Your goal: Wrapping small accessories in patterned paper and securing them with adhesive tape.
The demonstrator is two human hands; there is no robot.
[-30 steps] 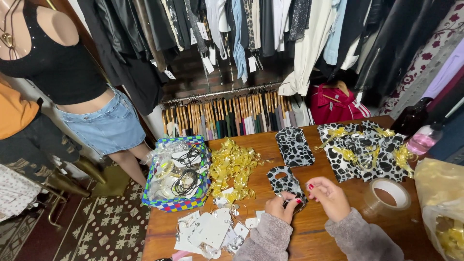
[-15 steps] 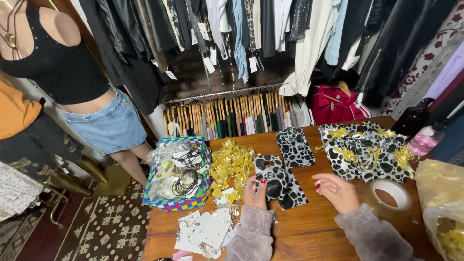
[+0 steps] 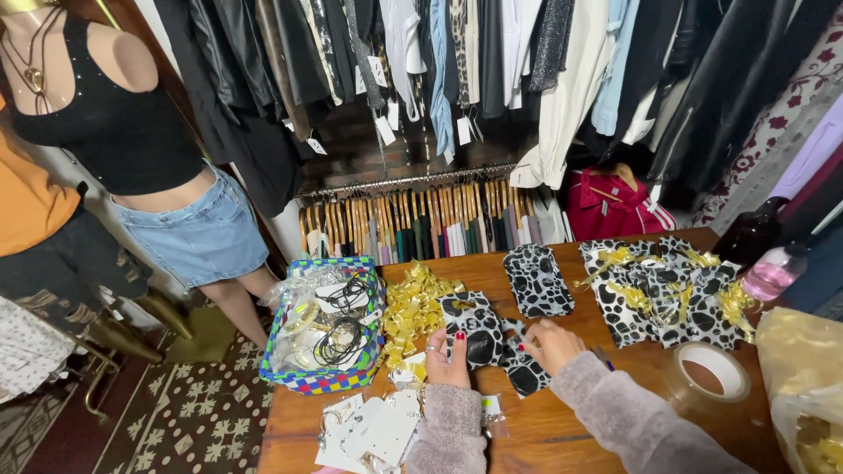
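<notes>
Nearest the camera, at the front edge of the wooden desk [image 3: 562, 430], lies a loose heap of white jewellery cards [image 3: 373, 430], not yet packed as far as the picture shows. Just beyond them both hands work on one black-and-white spotted gift bag [image 3: 479, 338] lying flat near the middle of the desk: the left hand [image 3: 448, 360] presses down on its near edge with fingers spread, a flat open grip rather than a clenched one, and the right hand [image 3: 551, 344] rests on the bag's right side with fingers curled at its edge; whether it pinches anything there I cannot tell. This bag carries no bow that I can see, so it looks only partly done. To its left sits a pile of gold ribbon bows [image 3: 414, 307], plenty of them unused, and further left a checkered basket [image 3: 325, 382] full of bagged jewellery and cords. A roll of clear tape [image 3: 709, 373] stands at the right. Farther back one plain spotted bag [image 3: 537, 279] lies by itself, and to its right a cluster of finished bags with gold bows [image 3: 667, 290]. Judging by this, several bags are finished and much stock remains.
</notes>
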